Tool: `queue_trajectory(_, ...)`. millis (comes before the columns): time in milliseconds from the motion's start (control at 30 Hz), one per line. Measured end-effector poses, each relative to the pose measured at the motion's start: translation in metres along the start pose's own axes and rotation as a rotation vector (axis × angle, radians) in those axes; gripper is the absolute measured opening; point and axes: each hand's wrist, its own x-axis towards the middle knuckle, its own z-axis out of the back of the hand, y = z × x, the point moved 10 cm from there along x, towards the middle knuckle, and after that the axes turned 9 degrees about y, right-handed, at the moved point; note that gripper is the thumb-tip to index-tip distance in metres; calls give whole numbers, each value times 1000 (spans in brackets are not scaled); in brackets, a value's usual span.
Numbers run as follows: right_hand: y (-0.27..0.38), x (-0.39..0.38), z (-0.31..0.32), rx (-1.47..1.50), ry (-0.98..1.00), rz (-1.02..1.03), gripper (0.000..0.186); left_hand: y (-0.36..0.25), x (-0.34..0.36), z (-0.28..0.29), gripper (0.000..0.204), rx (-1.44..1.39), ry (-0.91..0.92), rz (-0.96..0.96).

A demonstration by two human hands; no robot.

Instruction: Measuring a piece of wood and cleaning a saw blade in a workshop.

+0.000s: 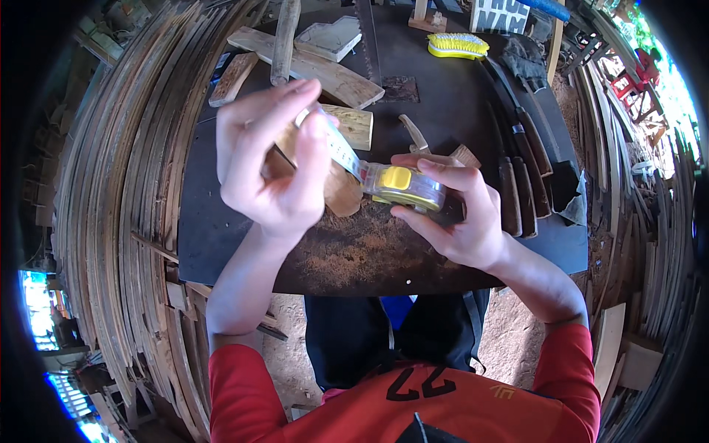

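The tape measure is in the air above the near half of the table, about midway between its left and right edges. The right hand has its grip around the case, thumb and fingers at opposite sides, and this probably makes the body steady while the yellow button at its top remains uncovered. The left hand has a narrow grip, with the end of the blade between thumb and index finger; I suppose this pinch resists the spring that would draw the strip back. How firm it is, I cannot tell, because the fingers are blurred. Beneath the blade shows a brown wooden piece, but I cannot see whether the left hand touches it. Near the right edge, the handled tools lie side by side, handles toward the near edge, perhaps so that they can be taken easily. The yellow brush and the board lie toward the far edge, which seems to leave working space before the person, where sawdust is spread.
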Motion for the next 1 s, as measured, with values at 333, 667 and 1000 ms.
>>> queue_trajectory(333,-17,-4,-9,-116,48,-166,52,77,-14,0,19,-382,-225,365)
queue_trajectory(667,0,-1,-6,-282,42,9,54,104,-41,-34,34,-782,-363,791)
queue_trajectory(1000,1,-2,-4,-234,37,-23,57,140,-54,-19,40,-870,-438,871)
